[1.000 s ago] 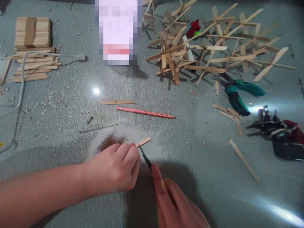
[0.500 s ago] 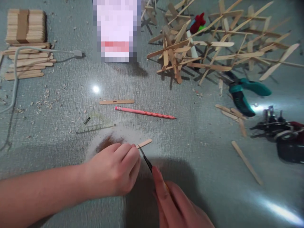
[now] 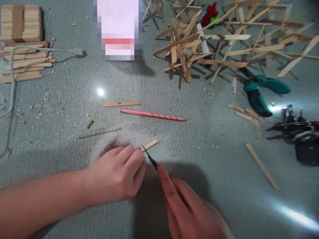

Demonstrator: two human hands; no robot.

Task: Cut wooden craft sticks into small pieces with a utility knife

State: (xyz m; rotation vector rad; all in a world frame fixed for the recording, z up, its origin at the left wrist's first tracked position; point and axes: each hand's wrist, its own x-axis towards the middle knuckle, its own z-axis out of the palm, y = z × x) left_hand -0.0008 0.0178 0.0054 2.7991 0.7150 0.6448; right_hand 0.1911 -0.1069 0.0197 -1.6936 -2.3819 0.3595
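Low in the middle of the head view, my left hand (image 3: 122,171) is closed on one end of a pale wooden stick (image 3: 151,145), whose other end points up and right. My right hand (image 3: 181,202) grips a thin tool with a dark, narrow metal end (image 3: 151,161). The tool's tip lies over the stick right beside my left fingertips. White dust (image 3: 159,153) surrounds the stick on the grey tabletop. Above my hands lie a pink pencil (image 3: 149,115) and a wooden stick with a small slot (image 3: 129,103).
A clear triangular ruler (image 3: 99,133) lies left of the pencil. Stacked sticks (image 3: 32,25) and a white cable (image 3: 13,76) are at the left. Joined sticks (image 3: 234,37), green-handled pliers (image 3: 258,99) and a loose stick (image 3: 261,166) are at the right. A blurred rectangle (image 3: 118,23) stands at the top.
The view has shifted slightly, so most things on the table sit a little higher. The tool's tip has moved slightly across the stick and now reaches past its upper edge. Both hands keep their grips.
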